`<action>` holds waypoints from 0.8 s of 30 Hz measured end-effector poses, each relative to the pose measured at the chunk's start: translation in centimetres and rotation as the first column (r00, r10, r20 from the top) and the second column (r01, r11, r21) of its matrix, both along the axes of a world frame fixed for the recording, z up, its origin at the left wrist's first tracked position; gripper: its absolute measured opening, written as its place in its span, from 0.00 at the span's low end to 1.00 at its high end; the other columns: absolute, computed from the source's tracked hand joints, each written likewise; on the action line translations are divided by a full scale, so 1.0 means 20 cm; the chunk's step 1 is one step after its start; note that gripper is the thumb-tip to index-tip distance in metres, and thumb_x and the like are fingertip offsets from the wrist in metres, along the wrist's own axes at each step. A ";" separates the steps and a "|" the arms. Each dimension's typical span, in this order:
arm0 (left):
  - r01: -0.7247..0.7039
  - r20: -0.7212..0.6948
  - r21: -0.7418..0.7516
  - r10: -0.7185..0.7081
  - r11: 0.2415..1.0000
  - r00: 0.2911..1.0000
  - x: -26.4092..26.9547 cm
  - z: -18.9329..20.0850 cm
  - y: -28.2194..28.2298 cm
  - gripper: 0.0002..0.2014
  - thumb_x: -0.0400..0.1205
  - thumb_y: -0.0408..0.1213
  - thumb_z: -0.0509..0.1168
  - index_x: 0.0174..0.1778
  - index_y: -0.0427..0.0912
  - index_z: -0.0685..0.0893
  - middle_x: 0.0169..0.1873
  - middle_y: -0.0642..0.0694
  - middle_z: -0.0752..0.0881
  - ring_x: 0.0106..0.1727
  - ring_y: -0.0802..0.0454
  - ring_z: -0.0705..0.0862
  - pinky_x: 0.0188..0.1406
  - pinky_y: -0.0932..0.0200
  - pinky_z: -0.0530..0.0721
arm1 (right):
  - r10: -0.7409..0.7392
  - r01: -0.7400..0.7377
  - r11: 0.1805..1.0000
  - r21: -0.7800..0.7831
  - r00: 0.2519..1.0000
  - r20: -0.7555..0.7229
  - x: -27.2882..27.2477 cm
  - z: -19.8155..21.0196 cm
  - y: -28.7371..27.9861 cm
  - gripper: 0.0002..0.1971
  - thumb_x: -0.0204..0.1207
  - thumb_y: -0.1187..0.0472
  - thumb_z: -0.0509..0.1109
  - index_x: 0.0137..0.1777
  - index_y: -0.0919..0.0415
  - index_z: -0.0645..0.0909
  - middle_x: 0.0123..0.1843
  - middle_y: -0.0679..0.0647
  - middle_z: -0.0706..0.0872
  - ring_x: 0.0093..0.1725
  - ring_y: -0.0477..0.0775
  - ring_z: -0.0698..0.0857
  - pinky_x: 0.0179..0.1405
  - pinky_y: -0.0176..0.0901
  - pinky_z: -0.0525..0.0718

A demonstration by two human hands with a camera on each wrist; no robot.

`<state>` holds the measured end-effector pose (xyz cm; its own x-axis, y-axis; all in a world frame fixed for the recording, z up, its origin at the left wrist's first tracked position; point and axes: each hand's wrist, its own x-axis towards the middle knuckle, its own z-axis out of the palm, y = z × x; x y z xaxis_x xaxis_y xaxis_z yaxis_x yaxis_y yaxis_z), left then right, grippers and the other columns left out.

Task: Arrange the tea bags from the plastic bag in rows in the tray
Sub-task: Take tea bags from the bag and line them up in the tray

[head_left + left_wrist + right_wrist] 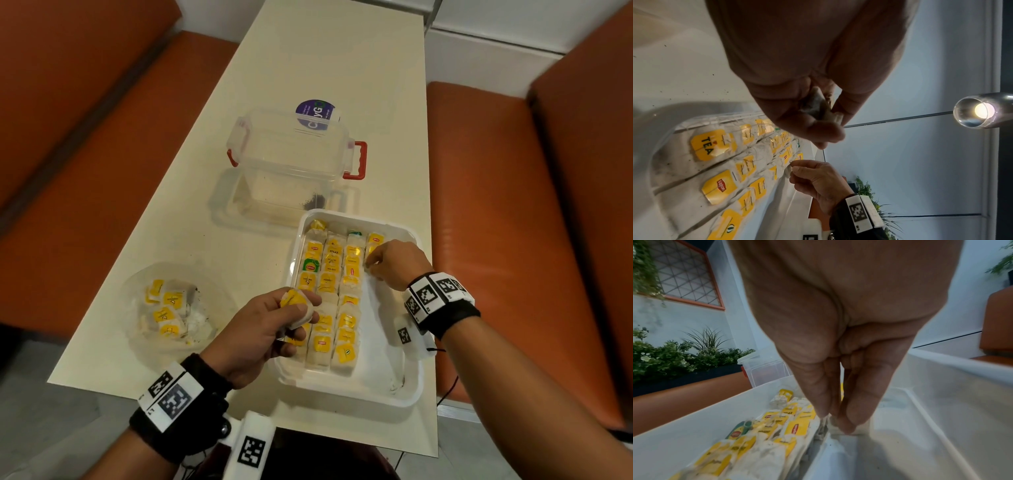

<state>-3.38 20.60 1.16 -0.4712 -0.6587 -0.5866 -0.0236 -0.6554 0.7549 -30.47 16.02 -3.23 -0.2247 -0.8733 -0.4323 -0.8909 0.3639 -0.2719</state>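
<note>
A white tray (pixel 409 394) at the table's near right holds rows of tea bags (pixel 327 281) with yellow tags, filling its left part; its right part is bare. My left hand (pixel 270 325) hovers over the tray's left edge and grips a few tea bags (pixel 296 305), also seen as a grey tea bag (pixel 816 105) between its fingers. My right hand (pixel 387 263) reaches into the tray's far right and pinches a tea bag (pixel 833 426) at the head of the fourth row. A clear plastic bag (pixel 171 308) with several tea bags lies left of the tray.
A clear plastic box (pixel 291 157) with red clips and its lid (pixel 260 209) stand on the table behind the tray. Orange benches (pixel 486 219) flank the cream table (pixel 308 68). Loose tea dust speckles the table.
</note>
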 end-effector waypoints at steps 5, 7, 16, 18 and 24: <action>0.009 0.011 -0.037 -0.009 0.999 1.000 0.00 -0.01 0.00 0.10 0.86 0.35 0.65 0.60 0.42 0.88 0.44 0.45 0.89 0.32 0.58 0.79 0.25 0.65 0.78 | -0.019 0.019 0.999 -0.034 1.000 -0.008 -0.01 0.00 0.02 0.08 0.79 0.59 0.72 0.53 0.50 0.91 0.50 0.52 0.92 0.52 0.55 0.89 0.56 0.48 0.86; 0.011 0.009 -0.041 -0.011 0.999 1.000 -0.01 -0.01 0.00 0.09 0.85 0.35 0.66 0.60 0.42 0.86 0.44 0.44 0.90 0.32 0.57 0.79 0.25 0.65 0.78 | -0.027 0.027 0.999 -0.022 1.000 -0.009 -0.01 0.00 0.02 0.08 0.80 0.59 0.71 0.54 0.50 0.91 0.50 0.53 0.92 0.52 0.56 0.89 0.56 0.48 0.87; -0.001 0.013 -0.052 0.002 0.999 1.000 -0.02 0.01 0.01 0.01 0.82 0.38 0.71 0.47 0.48 0.88 0.42 0.45 0.90 0.30 0.58 0.79 0.25 0.66 0.76 | -0.034 0.034 0.999 0.003 0.999 0.015 0.00 -0.01 0.05 0.10 0.80 0.60 0.72 0.58 0.53 0.90 0.54 0.54 0.92 0.54 0.57 0.89 0.59 0.49 0.86; -0.003 0.019 -0.060 0.004 0.998 1.000 -0.02 0.01 0.01 0.03 0.81 0.40 0.72 0.48 0.48 0.90 0.41 0.46 0.90 0.30 0.59 0.79 0.25 0.66 0.76 | -0.047 0.047 0.998 -0.049 0.999 0.014 0.01 0.02 0.07 0.09 0.81 0.57 0.71 0.57 0.54 0.90 0.51 0.54 0.92 0.53 0.57 0.89 0.57 0.50 0.86; 0.023 0.040 -0.114 -0.019 0.993 0.999 -0.03 0.02 0.00 0.12 0.80 0.45 0.72 0.54 0.42 0.90 0.43 0.46 0.91 0.31 0.57 0.80 0.26 0.65 0.76 | -0.054 0.148 0.973 -0.178 0.892 0.449 0.15 0.22 0.21 0.09 0.81 0.49 0.73 0.53 0.52 0.90 0.47 0.45 0.92 0.38 0.43 0.91 0.43 0.45 0.90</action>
<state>-4.07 20.59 1.63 -0.4643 -0.7129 -0.5256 -0.0669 -0.5635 0.8234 -27.43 20.18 1.22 -0.1453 -0.9347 -0.3244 -0.6244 0.3410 -0.7027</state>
